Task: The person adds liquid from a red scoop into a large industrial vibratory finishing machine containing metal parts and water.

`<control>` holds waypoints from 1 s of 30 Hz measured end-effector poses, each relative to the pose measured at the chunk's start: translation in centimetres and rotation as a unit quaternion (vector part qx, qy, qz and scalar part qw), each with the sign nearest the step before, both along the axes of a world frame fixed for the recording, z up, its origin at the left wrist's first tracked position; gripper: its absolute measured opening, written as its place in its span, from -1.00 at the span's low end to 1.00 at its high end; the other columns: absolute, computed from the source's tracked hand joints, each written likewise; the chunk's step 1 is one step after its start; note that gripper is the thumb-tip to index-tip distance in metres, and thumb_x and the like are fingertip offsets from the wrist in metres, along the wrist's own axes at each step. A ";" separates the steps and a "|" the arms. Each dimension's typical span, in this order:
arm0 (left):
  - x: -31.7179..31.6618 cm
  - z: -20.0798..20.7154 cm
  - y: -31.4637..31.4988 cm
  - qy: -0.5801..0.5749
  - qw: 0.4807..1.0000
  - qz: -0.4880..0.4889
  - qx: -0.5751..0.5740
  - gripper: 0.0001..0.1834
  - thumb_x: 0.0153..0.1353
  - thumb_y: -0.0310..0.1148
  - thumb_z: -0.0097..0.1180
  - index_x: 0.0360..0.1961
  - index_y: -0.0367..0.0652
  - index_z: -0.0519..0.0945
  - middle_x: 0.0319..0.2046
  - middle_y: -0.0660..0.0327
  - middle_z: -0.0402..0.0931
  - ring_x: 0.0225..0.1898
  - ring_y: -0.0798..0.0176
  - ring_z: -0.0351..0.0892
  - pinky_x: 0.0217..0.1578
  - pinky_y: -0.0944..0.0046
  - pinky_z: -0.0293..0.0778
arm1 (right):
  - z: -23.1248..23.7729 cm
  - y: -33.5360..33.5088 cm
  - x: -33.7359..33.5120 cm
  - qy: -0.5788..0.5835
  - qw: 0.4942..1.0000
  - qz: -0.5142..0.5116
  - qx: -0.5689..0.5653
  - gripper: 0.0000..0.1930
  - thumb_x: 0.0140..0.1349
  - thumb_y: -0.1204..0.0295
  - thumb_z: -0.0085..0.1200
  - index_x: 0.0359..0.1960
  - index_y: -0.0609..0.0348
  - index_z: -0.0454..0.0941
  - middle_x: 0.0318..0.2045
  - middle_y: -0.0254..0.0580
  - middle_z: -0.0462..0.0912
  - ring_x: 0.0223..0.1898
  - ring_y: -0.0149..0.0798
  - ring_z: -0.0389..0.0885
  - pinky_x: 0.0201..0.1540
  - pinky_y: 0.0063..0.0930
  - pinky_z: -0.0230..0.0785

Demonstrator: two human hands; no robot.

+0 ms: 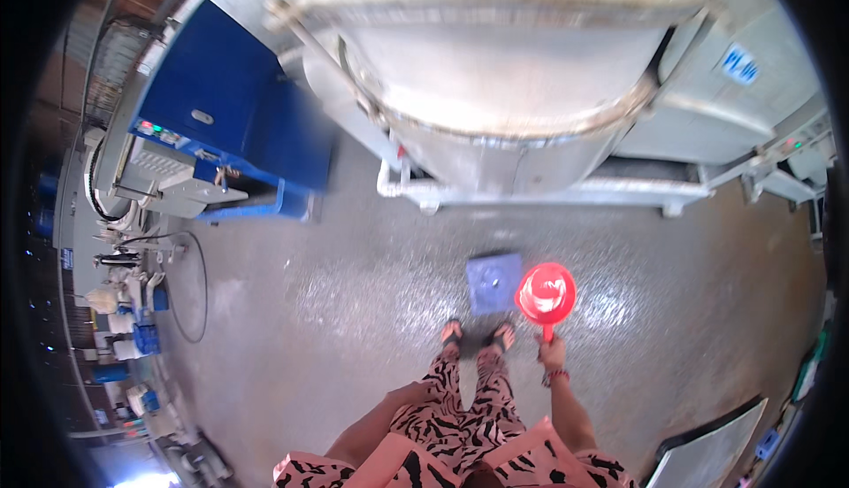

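Observation:
My right hand is closed around the short handle of a red plastic dipper. Its round bowl is held out ahead of me, above the floor, and shows a bright glare inside. Just left of the bowl, in front of my feet, is a square violet-blue plastic container with a shiny spot near its middle; whether it holds liquid I cannot make out. My left hand is down by my left thigh, against the patterned trousers, and its fingers are not clearly visible.
A large metal drum machine on a white frame stands ahead. At the left is a blue cabinet beside a bench with bottles and a looped black cable. The grey floor looks wet. A pale panel lies at lower right.

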State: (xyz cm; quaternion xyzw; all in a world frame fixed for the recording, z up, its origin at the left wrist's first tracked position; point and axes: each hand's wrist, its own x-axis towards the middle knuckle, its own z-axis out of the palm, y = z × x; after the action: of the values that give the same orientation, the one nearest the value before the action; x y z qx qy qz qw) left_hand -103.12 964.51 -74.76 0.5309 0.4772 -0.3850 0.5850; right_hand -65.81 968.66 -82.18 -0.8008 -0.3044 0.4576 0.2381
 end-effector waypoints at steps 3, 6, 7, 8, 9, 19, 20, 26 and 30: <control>0.2 4.2 4.2 -0.099 0.975 0.096 0.172 -0.53 0.07 -0.01 -0.11 -0.02 0.02 0.38 -0.03 0.01 0.33 -0.08 0.00 0.37 -0.04 0.17 0.28 | 10.4 1.3 0.8 0.062 0.995 -0.078 0.004 -0.70 -0.03 0.29 0.15 -0.62 0.27 0.38 -0.85 -0.32 0.34 -0.87 -0.43 0.33 -0.84 -0.54 0.15; 0.5 4.9 6.7 -0.037 0.924 0.196 0.325 -0.66 0.05 -0.15 -0.09 -0.17 0.00 0.50 -0.19 -0.05 0.44 -0.19 0.01 0.45 -0.14 0.14 0.35 | 14.6 1.1 2.9 0.079 0.982 -0.171 0.018 -0.73 -0.04 0.30 0.16 -0.59 0.21 0.36 -0.85 -0.39 0.30 -0.88 -0.47 0.28 -0.86 -0.56 0.12; 0.7 5.4 7.5 -0.016 0.912 0.197 0.359 -0.69 0.04 -0.21 -0.09 -0.20 0.00 0.51 -0.26 -0.04 0.47 -0.23 0.00 0.47 -0.18 0.12 0.37 | 15.5 1.0 3.8 0.076 0.977 -0.196 0.025 -0.73 -0.04 0.32 0.16 -0.60 0.17 0.32 -0.86 -0.42 0.27 -0.88 -0.50 0.25 -0.87 -0.57 0.10; 0.5 5.5 7.9 0.009 0.900 0.200 0.386 -0.72 0.02 -0.27 -0.10 -0.23 0.00 0.53 -0.33 -0.03 0.49 -0.26 -0.02 0.48 -0.21 0.10 0.39 | 17.6 1.2 4.4 0.074 0.974 -0.214 0.031 -0.73 -0.04 0.34 0.16 -0.61 0.15 0.28 -0.85 -0.42 0.27 -0.87 -0.51 0.23 -0.87 -0.57 0.09; -0.5 4.4 8.1 0.020 0.894 0.193 0.404 -0.73 0.02 -0.29 -0.10 -0.23 0.00 0.52 -0.34 -0.02 0.50 -0.26 -0.04 0.48 -0.22 0.08 0.39 | 19.0 1.4 5.0 0.095 0.965 -0.239 0.046 -0.73 -0.03 0.37 0.15 -0.64 0.16 0.28 -0.85 -0.40 0.28 -0.88 -0.49 0.23 -0.87 -0.56 0.07; -0.1 16.1 22.9 0.076 0.705 0.329 0.624 -0.77 -0.06 -0.50 -0.07 -0.31 -0.16 0.51 -0.34 -0.06 0.46 -0.28 -0.09 0.45 -0.28 0.05 0.40 | 28.0 4.5 11.0 0.035 0.936 -0.330 0.115 -0.84 -0.04 0.55 0.03 -0.61 0.17 0.27 -0.83 -0.38 0.28 -0.88 -0.48 0.21 -0.87 -0.59 0.04; -0.1 17.6 25.4 0.076 0.660 0.321 0.675 -0.78 -0.05 -0.52 -0.07 -0.32 -0.20 0.51 -0.33 -0.07 0.45 -0.29 -0.10 0.45 -0.27 0.06 0.39 | 28.5 4.9 11.5 0.033 0.935 -0.330 0.122 -0.84 -0.04 0.55 0.03 -0.61 0.17 0.27 -0.83 -0.38 0.28 -0.88 -0.48 0.21 -0.87 -0.59 0.04; 1.7 36.5 41.6 -0.045 0.385 0.414 0.824 -0.85 0.12 -0.47 -0.08 -0.31 -0.25 0.50 -0.34 0.10 0.45 -0.22 0.12 0.40 -0.15 0.26 0.29 | 34.6 9.7 14.0 0.009 0.908 -0.392 0.146 -0.83 -0.02 0.52 0.02 -0.62 0.19 0.26 -0.84 -0.36 0.27 -0.89 -0.46 0.22 -0.88 -0.59 0.01; 4.5 49.5 51.6 -0.123 0.248 0.314 0.908 -0.85 0.08 -0.55 -0.03 -0.31 -0.19 0.53 -0.33 0.17 0.44 -0.17 0.18 0.36 -0.10 0.29 0.24 | 42.7 13.9 14.0 -0.035 0.911 -0.381 0.151 -0.78 -0.01 0.42 0.05 -0.68 0.12 0.26 -0.86 -0.38 0.26 -0.88 -0.48 0.22 -0.87 -0.59 -0.02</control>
State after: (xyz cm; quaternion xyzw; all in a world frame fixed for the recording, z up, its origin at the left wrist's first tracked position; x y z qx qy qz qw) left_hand -98.59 1016.10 -25.28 0.5603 0.5625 0.5872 -0.1572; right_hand -51.81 982.53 -39.53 -0.8258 -0.0494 0.2523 0.5020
